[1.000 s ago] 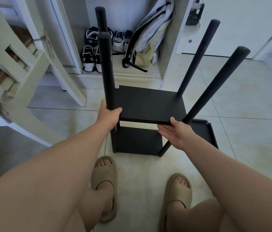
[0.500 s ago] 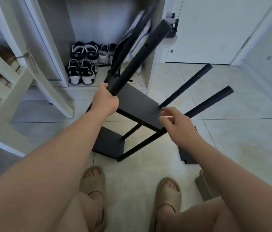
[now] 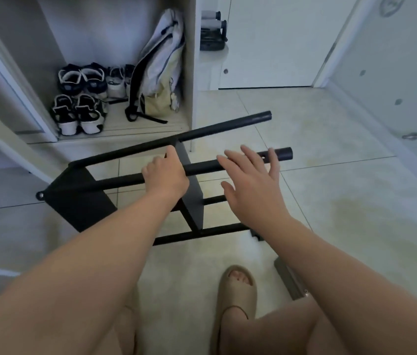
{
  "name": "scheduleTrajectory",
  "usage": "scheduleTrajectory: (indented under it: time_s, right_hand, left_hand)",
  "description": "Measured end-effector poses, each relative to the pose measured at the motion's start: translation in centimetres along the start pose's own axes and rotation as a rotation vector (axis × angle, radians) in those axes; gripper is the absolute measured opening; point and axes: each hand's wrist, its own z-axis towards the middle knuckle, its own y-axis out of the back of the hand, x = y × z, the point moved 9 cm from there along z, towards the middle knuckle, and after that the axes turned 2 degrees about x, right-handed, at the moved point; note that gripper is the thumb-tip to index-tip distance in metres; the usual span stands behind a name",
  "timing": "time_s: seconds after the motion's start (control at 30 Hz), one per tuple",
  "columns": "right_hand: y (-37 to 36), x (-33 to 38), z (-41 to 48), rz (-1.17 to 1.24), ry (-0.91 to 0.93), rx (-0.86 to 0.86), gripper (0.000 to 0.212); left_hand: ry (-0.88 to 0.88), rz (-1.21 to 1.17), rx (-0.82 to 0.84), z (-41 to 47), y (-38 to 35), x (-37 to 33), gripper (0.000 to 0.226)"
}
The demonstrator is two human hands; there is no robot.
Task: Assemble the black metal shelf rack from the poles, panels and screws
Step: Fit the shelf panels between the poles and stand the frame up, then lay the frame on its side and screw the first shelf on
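floor (image 3: 335, 160): pale tiles, with the whole job lying on them.
alcove (image 3: 190, 73): open cupboard straight ahead of me, behind the work.
rack (image 3: 181, 238): black, half built, tipped on its side on the floor between me and the alcove.
end panel (image 3: 79, 201): at the rack's left end, standing on edge.
far pole (image 3: 228, 125): runs rightward from that panel, its free end bare.
near pole (image 3: 203, 167): parallel to it, closer to me (a hole shows near the tip).
middle panel (image 3: 193, 198): set across the poles, edge-on to me.
backpack (image 3: 158, 70): leaning inside the alcove.
shoes (image 3: 79, 114): paired beside the backpack.
left hand (image 3: 166, 175): fingers wrapped round the near pole, against the middle panel.
right hand (image 3: 251, 183): flat, fingers spread over the near pole's free end; touching or hovering, I cannot tell.
sandal (image 3: 237, 290): on my foot, below the rack.
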Motion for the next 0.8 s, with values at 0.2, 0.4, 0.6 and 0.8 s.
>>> scheduleTrajectory:
  time_s: [0.2, 0.4, 0.6, 0.8]
  right_hand:
    - [-7.1, -1.7, 1.3, -0.084, 0.010, 0.317, 0.042]
    - [-10.4, -4.8, 1.6, -0.044, 0.030, 0.362, 0.023]
    - [-13.0, -8.3, 0.9, -0.031, 0.030, 0.407, 0.026]
    - [-16.7, -9.9, 0.2, -0.002, -0.035, 0.598, 0.032]
  left_hand:
    - [-0.068, 0.105, 0.058, -0.6, -3.2, -2.3, 0.045]
    - [-0.074, -0.004, 0.337, 1.2, -6.6, -2.4, 0.083]
    - [0.098, -0.370, 0.609, 3.1, -8.7, -0.8, 0.086]
    - [0.131, -0.326, 0.648, 4.9, -11.9, -0.7, 0.039]
